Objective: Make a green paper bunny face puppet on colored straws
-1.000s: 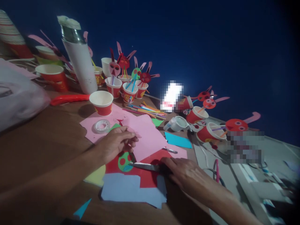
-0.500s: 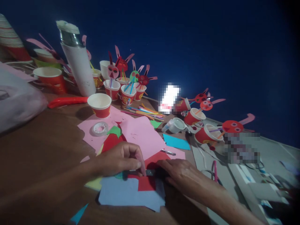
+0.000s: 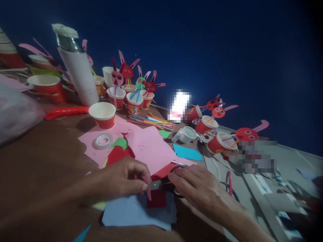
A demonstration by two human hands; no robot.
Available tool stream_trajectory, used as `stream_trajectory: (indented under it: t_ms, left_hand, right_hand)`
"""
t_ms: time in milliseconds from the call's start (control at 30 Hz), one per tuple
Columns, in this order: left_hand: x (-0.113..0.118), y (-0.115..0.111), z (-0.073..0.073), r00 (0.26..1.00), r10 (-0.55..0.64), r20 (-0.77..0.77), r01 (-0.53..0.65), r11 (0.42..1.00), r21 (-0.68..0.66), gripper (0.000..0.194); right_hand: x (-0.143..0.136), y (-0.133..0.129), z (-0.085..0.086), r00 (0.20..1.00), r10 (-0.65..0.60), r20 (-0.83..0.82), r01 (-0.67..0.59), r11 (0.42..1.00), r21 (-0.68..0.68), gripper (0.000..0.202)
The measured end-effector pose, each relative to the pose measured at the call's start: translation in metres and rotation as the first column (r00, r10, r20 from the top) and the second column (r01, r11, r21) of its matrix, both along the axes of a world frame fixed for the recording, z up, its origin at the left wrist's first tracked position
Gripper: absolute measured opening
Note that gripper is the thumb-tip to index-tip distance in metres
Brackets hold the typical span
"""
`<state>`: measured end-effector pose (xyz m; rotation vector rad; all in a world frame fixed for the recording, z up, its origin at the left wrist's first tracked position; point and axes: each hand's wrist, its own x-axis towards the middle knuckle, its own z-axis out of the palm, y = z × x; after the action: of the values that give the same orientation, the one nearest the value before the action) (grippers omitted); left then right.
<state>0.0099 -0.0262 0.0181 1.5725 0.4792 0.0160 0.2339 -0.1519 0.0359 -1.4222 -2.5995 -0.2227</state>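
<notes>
Near the table's front, my left hand is closed, its thumb and fingers pinching a small pink paper piece. My right hand grips a pair of scissors by the dark handles. The blades point left and pass behind the pink piece, so I cannot tell whether they touch it. Below the scissors, a red paper piece lies on a stack of pale blue paper. Beyond my hands, a large pink sheet rests over red and green scraps.
A white paper cup and a tape roll sit on pink paper. Behind stand a white flask, bundled coloured sticks and red cups holding paper rabbit figures. A pen and blue card lie right.
My left hand has turned slightly and the pink piece in it shows more clearly. The right hand has lifted a little, showing more of the scissors. The view has shifted slightly.
</notes>
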Motion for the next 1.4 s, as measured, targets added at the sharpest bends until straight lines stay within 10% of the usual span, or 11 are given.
stream_trajectory:
  t_ms: [233, 333, 533, 700, 833, 967, 1133, 1400]
  left_hand:
    - [0.000, 0.001, -0.002, 0.996, -0.032, -0.080, 0.025, 0.995, -0.095, 0.010]
    - [0.000, 0.005, 0.002, 0.995, -0.089, -0.043, 0.083, 0.989, -0.120, 0.011]
    - [0.000, 0.006, 0.006, 1.000, 0.010, 0.005, -0.009, 0.992, -0.123, 0.009]
    - [0.003, 0.001, -0.002, 1.000, 0.023, 0.005, -0.022, 0.992, -0.120, 0.008]
    - [0.004, -0.001, -0.007, 0.999, 0.020, 0.028, -0.013, 0.977, -0.214, 0.013]
    - [0.002, 0.008, -0.006, 0.997, 0.011, 0.077, 0.008, 0.970, -0.244, 0.017]
    - [0.003, 0.020, -0.006, 0.941, 0.297, 0.163, -0.285, 0.954, -0.089, 0.012]
    - [0.012, 0.016, -0.015, 0.883, 0.438, 0.170, -0.428, 0.899, -0.092, 0.013]
  right_hand:
    - [-0.002, 0.003, 0.019, 0.970, -0.170, -0.176, 0.122, 0.959, -0.255, 0.034]
    - [0.009, 0.003, 0.033, 0.919, -0.091, -0.385, -0.101, 0.887, -0.451, 0.034]
    - [0.009, 0.007, 0.035, 0.783, -0.093, -0.615, 0.086, 0.995, -0.040, 0.027]
    - [-0.019, 0.015, 0.016, 0.930, -0.067, -0.361, 0.069, 0.998, -0.006, 0.047]
    - [-0.033, 0.022, -0.003, 0.994, -0.063, -0.085, 0.057, 0.996, -0.073, 0.024]
    - [-0.016, 0.016, -0.012, 0.986, -0.139, -0.092, 0.126, 0.984, -0.128, 0.018]
    - [0.021, -0.001, -0.019, 0.951, -0.308, -0.016, 0.289, 0.908, -0.304, 0.013]
    - [0.041, -0.008, -0.039, 0.949, -0.312, -0.044, 0.295, 0.929, -0.222, 0.023]
